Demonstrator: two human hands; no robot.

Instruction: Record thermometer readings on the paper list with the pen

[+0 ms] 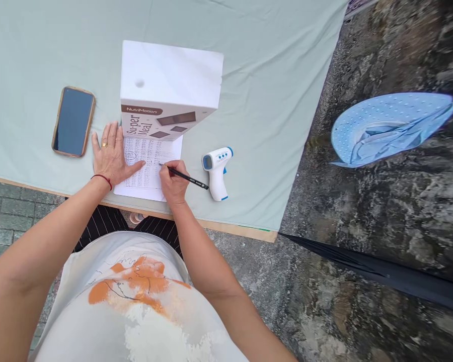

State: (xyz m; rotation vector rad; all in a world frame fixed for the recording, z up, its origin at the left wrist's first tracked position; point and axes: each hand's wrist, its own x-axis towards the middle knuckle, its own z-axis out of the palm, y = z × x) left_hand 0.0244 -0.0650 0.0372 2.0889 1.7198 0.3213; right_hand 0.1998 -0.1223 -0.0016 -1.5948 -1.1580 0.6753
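My right hand [174, 183] grips a black pen [189, 178], its tip touching a sheet of paper [141, 186] covered in small printed or written rows. My left hand [111, 157] lies flat with fingers spread, partly on the paper's left side and partly on the cloth. Behind the paper stands a white box [169, 75] marked "NutriMotion" and "Super Meal"; it hides the far part of the sheet. A circled mark shows on the paper near my left thumb.
A smartphone [73, 121] in a brown case lies left of my left hand. To the right of my right hand lies a white and blue infrared thermometer [217, 173]. Pale green cloth [264, 125] covers the table. Beyond its right edge are a blue sun hat [392, 125] and a black strap [381, 271].
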